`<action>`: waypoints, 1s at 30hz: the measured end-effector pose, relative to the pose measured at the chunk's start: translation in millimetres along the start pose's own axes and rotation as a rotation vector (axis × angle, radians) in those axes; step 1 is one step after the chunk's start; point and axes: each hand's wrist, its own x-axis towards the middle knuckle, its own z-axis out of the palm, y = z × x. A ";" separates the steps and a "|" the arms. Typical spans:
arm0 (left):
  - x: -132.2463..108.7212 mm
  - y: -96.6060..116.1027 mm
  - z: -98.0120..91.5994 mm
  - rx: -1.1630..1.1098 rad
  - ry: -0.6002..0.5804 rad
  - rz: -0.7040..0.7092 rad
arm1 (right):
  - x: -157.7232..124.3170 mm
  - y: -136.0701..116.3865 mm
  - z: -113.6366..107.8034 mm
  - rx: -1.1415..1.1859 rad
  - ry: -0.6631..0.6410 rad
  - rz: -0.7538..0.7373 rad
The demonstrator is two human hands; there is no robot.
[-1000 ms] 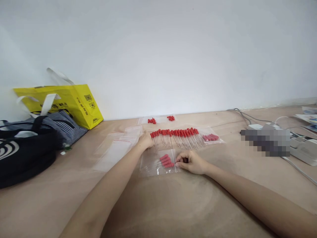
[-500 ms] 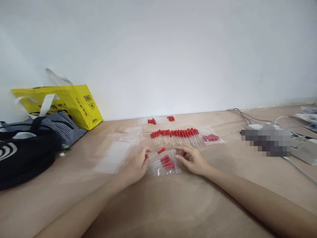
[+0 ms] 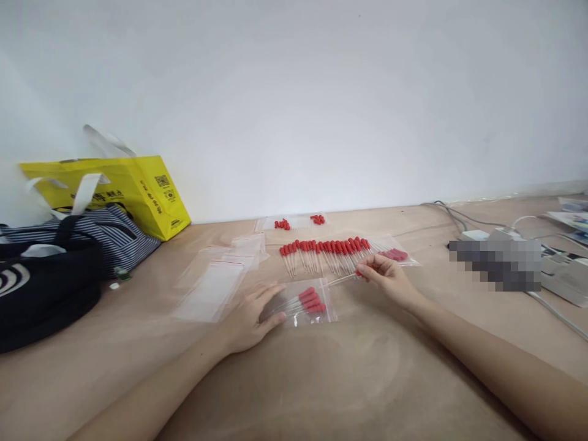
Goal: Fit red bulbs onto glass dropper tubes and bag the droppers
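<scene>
My right hand (image 3: 383, 275) pinches a dropper by its red rubber bulb (image 3: 359, 274). The dropper's thin clear tube (image 3: 342, 280) points left, near the upper right corner of a clear zip-lock bag (image 3: 294, 320). Inside this bag lie several droppers with red bulbs (image 3: 312, 300), bulbs toward the right. My left hand (image 3: 257, 315) grips the bag's left end, thumb on the near side and fingers on the far side. Just beyond, several loose droppers (image 3: 324, 247) lie in a row, red bulbs away from me.
Flat clear bags (image 3: 211, 291) are spread at the left. A filled bag (image 3: 395, 256) lies behind my right hand, and more bagged droppers (image 3: 282, 225) lie by the wall. Yellow (image 3: 147, 202) and black (image 3: 50, 275) bags stand far left; cables and white adapters (image 3: 563, 275) sit at right.
The loose dropper that lay behind the bag is now in my right hand, which has moved right. My left hand has come down onto the bag's left end.
</scene>
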 end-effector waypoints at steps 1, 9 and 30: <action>-3.0 -4.3 -1.4 0.001 -0.014 -0.001 | 1.4 1.0 -5.5 -0.025 0.016 0.006; -3.3 -5.0 3.4 0.001 -0.126 -0.001 | 2.2 14.7 -7.5 -0.041 0.044 0.073; -3.3 -4.9 3.0 -0.017 -0.157 -0.051 | 14.1 16.9 54.1 0.263 -0.359 0.181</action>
